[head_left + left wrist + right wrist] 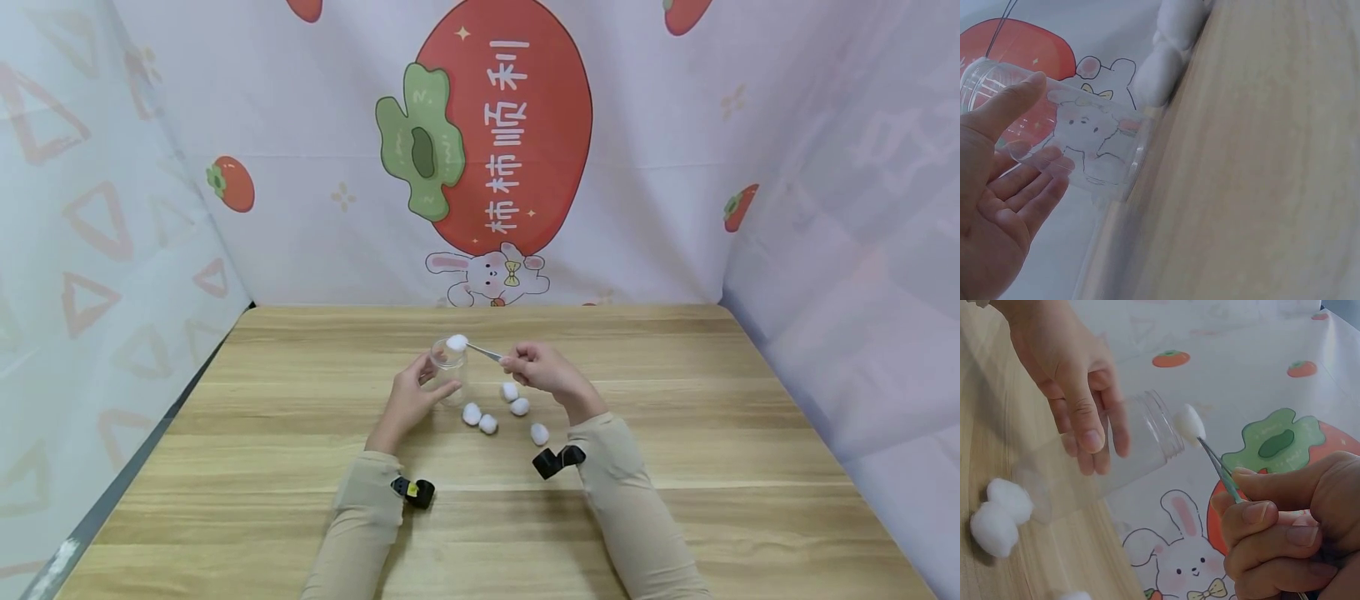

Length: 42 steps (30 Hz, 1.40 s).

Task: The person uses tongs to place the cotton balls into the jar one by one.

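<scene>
A clear, lidless jar (451, 383) stands upright on the table, and my left hand (411, 394) grips it with the thumb on the near side and the fingers behind. My right hand (542, 367) pinches metal tweezers (486, 353). At their tips is a white cotton ball (1189, 424), right at the jar's mouth. Through the clear wall (1094, 134) no cotton shows inside. Several loose cotton balls (472, 414) lie on the table between the hands, two of them close by the jar's base in the right wrist view.
The wood-grain table (480, 533) ends at a printed cloth backdrop (645, 233) with persimmons and a rabbit. Cloth side walls (862, 250) flank it. A black wrist camera (418, 493) is strapped on each sleeve.
</scene>
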{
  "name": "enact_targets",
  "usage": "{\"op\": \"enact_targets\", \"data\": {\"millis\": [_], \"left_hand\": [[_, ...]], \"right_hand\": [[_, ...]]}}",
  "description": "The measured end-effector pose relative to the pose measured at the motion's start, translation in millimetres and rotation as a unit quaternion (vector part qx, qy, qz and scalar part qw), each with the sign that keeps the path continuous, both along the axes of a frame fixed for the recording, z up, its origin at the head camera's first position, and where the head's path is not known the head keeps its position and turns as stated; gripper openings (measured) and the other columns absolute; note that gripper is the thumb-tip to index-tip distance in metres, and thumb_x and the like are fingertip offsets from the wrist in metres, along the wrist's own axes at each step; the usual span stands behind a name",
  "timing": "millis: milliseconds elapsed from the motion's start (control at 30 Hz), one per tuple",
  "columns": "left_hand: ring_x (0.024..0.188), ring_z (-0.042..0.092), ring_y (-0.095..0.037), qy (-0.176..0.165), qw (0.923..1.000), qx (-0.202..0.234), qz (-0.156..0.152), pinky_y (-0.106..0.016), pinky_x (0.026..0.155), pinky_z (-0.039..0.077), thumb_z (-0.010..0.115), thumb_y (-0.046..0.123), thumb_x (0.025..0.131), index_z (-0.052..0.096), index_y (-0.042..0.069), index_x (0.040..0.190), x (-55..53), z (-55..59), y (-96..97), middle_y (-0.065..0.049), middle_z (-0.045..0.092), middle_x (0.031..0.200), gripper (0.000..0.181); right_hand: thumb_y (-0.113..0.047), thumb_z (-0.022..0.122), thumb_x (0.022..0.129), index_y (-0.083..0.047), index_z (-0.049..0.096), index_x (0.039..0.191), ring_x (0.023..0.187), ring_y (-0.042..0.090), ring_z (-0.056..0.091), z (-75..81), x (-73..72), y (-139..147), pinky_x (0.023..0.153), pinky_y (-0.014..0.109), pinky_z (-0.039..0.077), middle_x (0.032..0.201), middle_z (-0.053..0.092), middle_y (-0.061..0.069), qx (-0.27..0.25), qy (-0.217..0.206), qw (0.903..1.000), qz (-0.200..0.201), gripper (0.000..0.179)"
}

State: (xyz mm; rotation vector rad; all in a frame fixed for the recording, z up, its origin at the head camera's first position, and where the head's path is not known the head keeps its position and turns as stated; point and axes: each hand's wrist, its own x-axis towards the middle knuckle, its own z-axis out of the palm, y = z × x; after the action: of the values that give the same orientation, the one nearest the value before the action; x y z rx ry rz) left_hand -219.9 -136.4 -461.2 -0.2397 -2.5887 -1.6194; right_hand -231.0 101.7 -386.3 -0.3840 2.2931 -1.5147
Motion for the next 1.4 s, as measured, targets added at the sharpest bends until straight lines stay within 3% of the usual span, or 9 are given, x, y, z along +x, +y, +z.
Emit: {"op": "enact_targets", "data": {"millis": [300, 733, 1167, 1400], "left_hand": [[0.123, 0.059, -0.035, 0.007, 1.0000, 0.003, -0.004, -0.039, 0.109, 0.051, 0.078, 0.019, 0.080, 0.048, 0.000, 0.137, -0.7, -1.3, 0.6, -0.022, 0.058, 0.134, 0.067], [0.122, 0.059, -0.036, 0.008, 1.0000, 0.002, -0.001, -0.040, 0.110, 0.050, 0.078, 0.019, 0.080, 0.049, 0.000, 0.136, -0.9, -1.3, 1.3, -0.022, 0.059, 0.131, 0.066], [0.122, 0.059, -0.035, 0.019, 0.9996, 0.016, -0.012, -0.041, 0.110, 0.049, 0.078, 0.015, 0.080, 0.050, -0.004, 0.133, -2.5, -2.2, 0.3, -0.023, 0.060, 0.131, 0.063], [0.120, 0.060, -0.034, 0.021, 0.9997, 0.012, -0.006, -0.041, 0.109, 0.051, 0.079, 0.016, 0.080, 0.050, -0.003, 0.134, -3.2, -4.0, 0.4, -0.022, 0.062, 0.128, 0.064]], "right_hand": [[-0.010, 0.052, 0.098, 0.010, 0.052, 0.086, 0.053, 0.007, 0.037, -2.3, 0.5, -5, 0.048, 0.014, 0.030, 0.057, 0.044, -0.005, -0.005, 0.000, 1.0000, 0.008, 0.023], [-0.011, 0.052, 0.098, -0.007, 0.052, 0.077, 0.054, 0.008, 0.037, -2.2, 2.7, -6, 0.048, 0.015, 0.029, 0.058, 0.044, -0.005, -0.003, -0.030, 0.9995, 0.005, 0.022], [-0.014, 0.053, 0.098, -0.007, 0.053, 0.078, 0.052, 0.006, 0.033, -1.0, 5.6, -2, 0.046, 0.015, 0.024, 0.058, 0.044, -0.006, -0.004, -0.037, 0.9993, 0.005, 0.022], [-0.016, 0.051, 0.099, 0.001, 0.052, 0.083, 0.052, 0.007, 0.030, -1.7, 6.6, 4, 0.046, 0.015, 0.023, 0.059, 0.042, -0.004, 0.006, -0.039, 0.9992, 0.009, 0.024]]}}
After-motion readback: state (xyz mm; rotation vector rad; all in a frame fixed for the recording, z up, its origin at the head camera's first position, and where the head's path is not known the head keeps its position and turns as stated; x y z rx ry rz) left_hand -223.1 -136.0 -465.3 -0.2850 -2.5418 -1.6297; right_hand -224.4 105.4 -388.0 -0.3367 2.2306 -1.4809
